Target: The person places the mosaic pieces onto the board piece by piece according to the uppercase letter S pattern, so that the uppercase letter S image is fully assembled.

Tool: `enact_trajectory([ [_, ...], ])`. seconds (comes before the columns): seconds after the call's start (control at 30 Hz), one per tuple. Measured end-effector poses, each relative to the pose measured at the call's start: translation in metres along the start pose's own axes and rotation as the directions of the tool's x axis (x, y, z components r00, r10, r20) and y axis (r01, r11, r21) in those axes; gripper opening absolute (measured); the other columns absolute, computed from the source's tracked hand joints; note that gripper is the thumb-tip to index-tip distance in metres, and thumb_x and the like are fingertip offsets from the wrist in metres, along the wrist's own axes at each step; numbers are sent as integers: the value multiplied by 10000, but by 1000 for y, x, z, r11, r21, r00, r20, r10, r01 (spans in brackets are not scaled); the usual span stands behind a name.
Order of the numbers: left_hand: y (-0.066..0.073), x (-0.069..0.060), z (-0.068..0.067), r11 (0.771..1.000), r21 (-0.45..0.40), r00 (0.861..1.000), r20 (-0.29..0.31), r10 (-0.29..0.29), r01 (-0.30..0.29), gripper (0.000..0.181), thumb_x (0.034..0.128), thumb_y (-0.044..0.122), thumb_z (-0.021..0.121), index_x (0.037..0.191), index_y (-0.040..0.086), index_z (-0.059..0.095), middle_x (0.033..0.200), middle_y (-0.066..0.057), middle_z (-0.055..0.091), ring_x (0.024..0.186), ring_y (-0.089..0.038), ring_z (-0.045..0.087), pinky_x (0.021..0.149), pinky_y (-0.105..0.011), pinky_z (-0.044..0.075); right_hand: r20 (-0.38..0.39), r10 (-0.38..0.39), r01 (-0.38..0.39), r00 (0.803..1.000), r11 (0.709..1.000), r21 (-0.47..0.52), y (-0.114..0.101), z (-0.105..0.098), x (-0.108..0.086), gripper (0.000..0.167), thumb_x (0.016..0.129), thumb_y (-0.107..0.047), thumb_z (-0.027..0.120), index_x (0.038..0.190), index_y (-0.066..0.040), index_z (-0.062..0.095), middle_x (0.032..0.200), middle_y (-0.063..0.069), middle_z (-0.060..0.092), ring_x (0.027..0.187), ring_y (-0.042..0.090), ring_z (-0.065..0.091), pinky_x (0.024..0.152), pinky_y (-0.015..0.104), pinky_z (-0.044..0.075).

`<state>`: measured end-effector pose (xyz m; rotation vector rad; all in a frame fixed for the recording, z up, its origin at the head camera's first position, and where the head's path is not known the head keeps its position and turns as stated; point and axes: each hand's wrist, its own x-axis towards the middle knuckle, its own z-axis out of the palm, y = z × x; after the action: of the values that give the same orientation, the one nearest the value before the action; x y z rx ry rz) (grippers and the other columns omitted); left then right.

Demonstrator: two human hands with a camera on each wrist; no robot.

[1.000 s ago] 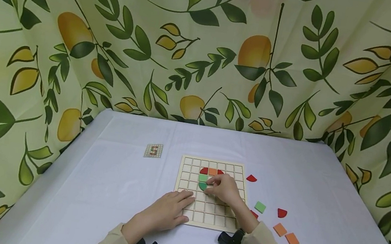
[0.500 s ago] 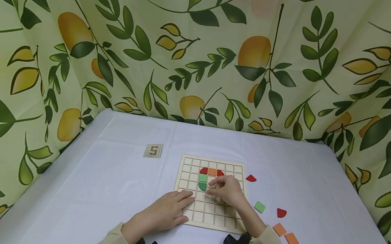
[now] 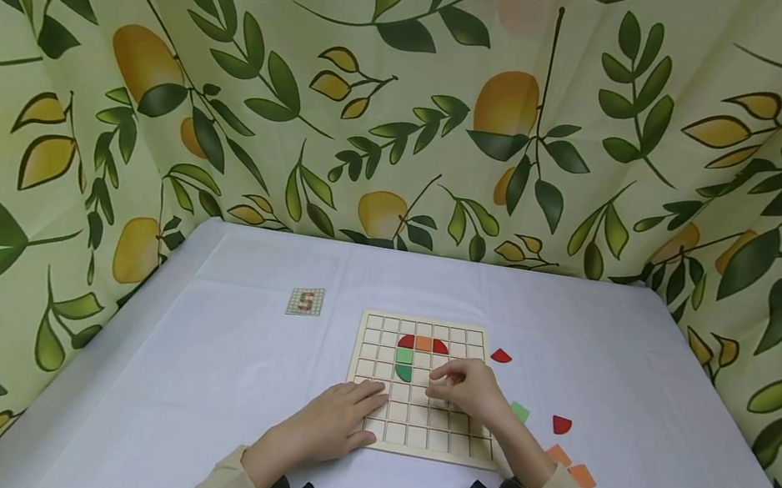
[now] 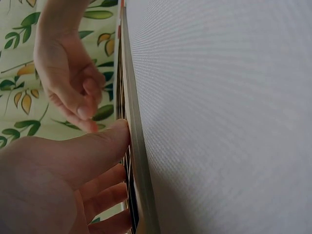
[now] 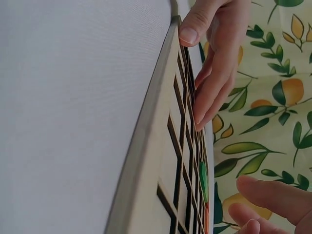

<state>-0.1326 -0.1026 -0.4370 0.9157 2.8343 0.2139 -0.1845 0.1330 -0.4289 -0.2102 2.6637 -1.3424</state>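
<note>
A pale wooden grid board [image 3: 413, 451] lies on the table, holding a red piece [image 3: 407, 342], an orange square [image 3: 424, 343], another red piece [image 3: 439, 347], a light green square [image 3: 404, 356] and, below it, a dark green rounded piece [image 3: 404, 373]. My left hand [image 3: 334, 421] rests with extended fingers on the board's left side, its thumb at the near edge in the left wrist view. Above the board's right half hovers my right hand [image 3: 471, 391], fingers loosely bent; the right wrist view shows its fingertips apart, with nothing seen between them.
Right of the board lie a red piece [image 3: 501, 356], a light green square [image 3: 520, 412] partly behind my forearm, another red piece [image 3: 562, 426] and two orange squares [image 3: 582, 476]. A small patterned card [image 3: 305, 301] lies at the back left. A leaf-print curtain [image 3: 396, 110] hangs behind the table.
My right hand has drawn back to the right, away from the green pieces, and its forearm now partly covers the loose light green square. My left hand has stayed in place.
</note>
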Motion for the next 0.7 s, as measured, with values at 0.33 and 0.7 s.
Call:
enact_trajectory([
  [0.33, 0, 0, 1, 1000, -9, 1000, -10, 4, -4, 556, 956, 376, 551, 1446, 138, 442, 1532, -37, 416, 1423, -211, 398, 1155, -423, 380, 26, -19, 20, 999, 1000, -15, 12, -23, -11, 221, 748, -123, 795, 915, 8, 731, 659, -10, 498, 634, 101, 436, 512, 186, 362],
  [0.7, 0, 0, 0, 1000, -21, 1000, -11, 5, -5, 553, 958, 376, 546, 1447, 139, 441, 1534, -39, 412, 1423, -211, 398, 1158, -422, 376, 103, -21, 23, 994, 1000, -14, 22, -51, -20, 274, 781, -163, 781, 985, 8, 717, 700, -11, 494, 636, 81, 437, 530, 175, 371],
])
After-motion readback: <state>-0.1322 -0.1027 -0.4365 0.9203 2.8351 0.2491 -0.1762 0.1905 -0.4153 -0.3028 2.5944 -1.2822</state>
